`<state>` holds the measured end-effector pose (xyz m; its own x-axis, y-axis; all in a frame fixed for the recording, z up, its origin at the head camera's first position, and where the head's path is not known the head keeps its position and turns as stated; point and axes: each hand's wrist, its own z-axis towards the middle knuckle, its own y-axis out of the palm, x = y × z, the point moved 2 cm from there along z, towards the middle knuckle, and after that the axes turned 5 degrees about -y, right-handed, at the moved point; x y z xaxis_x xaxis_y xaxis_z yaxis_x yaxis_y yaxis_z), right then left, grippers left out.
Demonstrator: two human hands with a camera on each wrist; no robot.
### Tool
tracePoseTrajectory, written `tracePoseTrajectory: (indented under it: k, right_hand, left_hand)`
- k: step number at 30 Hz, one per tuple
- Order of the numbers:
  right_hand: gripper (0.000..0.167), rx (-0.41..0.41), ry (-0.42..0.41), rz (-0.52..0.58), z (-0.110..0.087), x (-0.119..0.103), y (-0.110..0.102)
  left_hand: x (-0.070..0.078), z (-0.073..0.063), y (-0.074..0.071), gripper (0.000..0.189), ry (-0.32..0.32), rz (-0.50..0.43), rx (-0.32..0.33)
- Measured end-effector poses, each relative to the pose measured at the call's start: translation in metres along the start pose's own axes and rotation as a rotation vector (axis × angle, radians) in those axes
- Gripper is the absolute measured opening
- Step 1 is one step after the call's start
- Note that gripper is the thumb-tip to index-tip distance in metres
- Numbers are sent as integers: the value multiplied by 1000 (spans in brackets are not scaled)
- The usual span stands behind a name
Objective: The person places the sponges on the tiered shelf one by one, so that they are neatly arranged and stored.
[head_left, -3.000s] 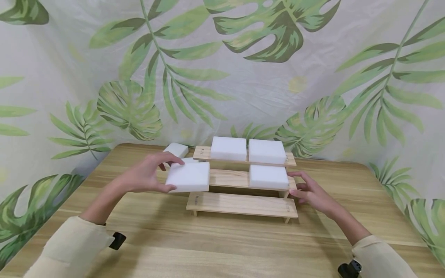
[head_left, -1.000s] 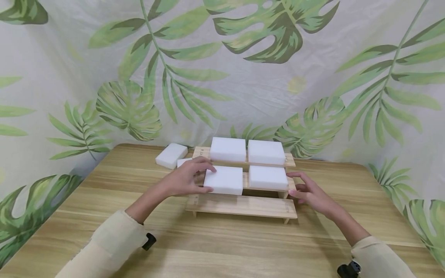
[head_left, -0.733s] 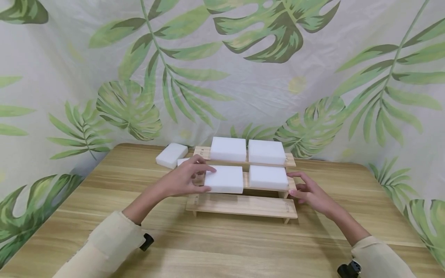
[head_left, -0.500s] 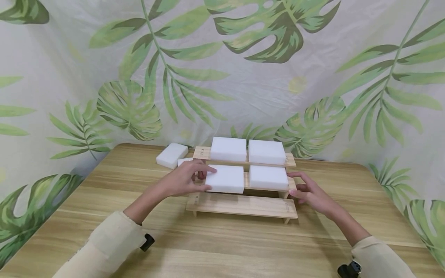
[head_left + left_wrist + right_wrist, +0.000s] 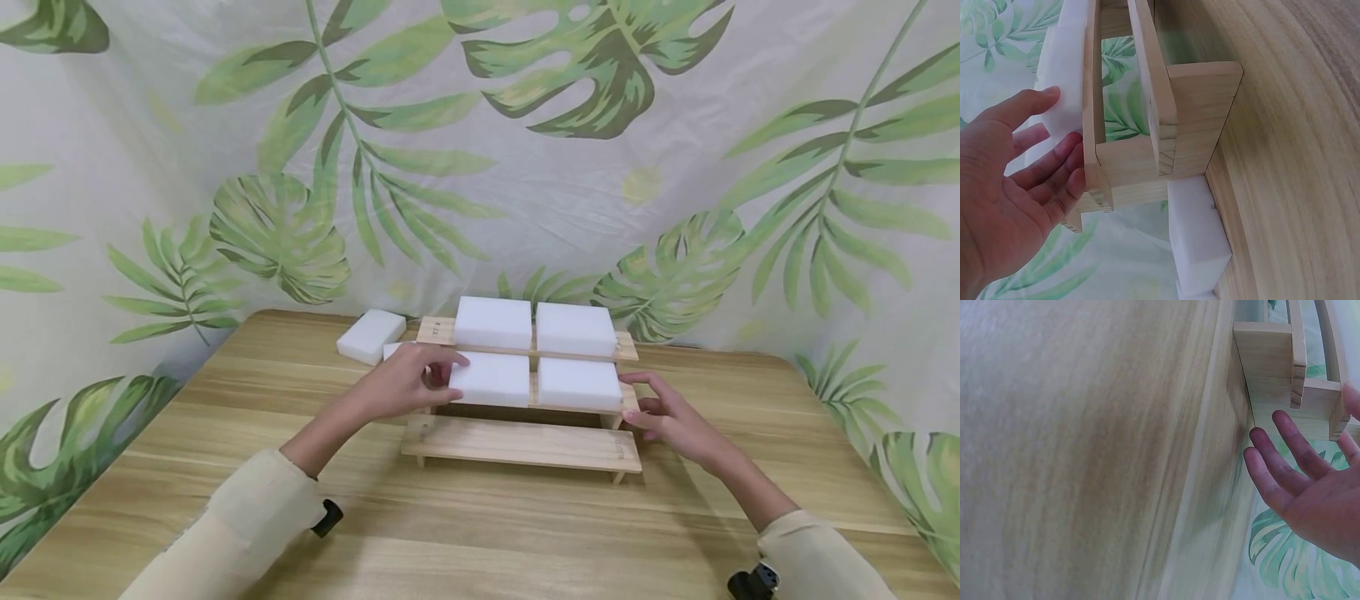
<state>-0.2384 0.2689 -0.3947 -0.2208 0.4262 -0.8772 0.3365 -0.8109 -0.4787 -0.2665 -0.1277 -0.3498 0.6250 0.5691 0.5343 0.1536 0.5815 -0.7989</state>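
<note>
A three-tier wooden stand (image 5: 525, 439) stands on the table. My left hand (image 5: 405, 383) pinches a white sponge block (image 5: 491, 379) by its left side, thumb in front and fingertips behind. This block lies on the left part of the middle tier, beside another white sponge block (image 5: 579, 382). In the left wrist view, the thumb presses on the held block's face and the curled fingers (image 5: 1054, 172) reach the shelf end. My right hand (image 5: 671, 417) holds the right end of the middle tier between thumb and index finger; its other fingers (image 5: 1279, 462) are spread beside the stand.
Two more white blocks (image 5: 492, 322) sit on the top tier. At the back left of the table (image 5: 525, 533), a loose white block (image 5: 371, 336) lies with another (image 5: 393, 348) partly hidden behind my left hand. A leaf-patterned cloth (image 5: 420, 167) hangs behind.
My left hand has carried its block from left of the stand to the right, then back onto the middle tier. The right hand has stayed in place.
</note>
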Motion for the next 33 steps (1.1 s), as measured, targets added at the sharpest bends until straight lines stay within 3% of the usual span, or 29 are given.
tracePoseTrajectory:
  k: [23, 27, 33]
  right_hand:
    - [60, 1, 0, 13, 1, 1, 1]
    - [60, 2, 2, 12, 0, 1, 1]
    - [60, 7, 6, -2, 0, 2, 1]
  left_hand:
    - [-2, 2, 0, 36, -6, -41, 13]
    - [-5, -3, -5, 36, -17, -67, 51]
    - [-16, -20, -23, 15, -76, -9, 175]
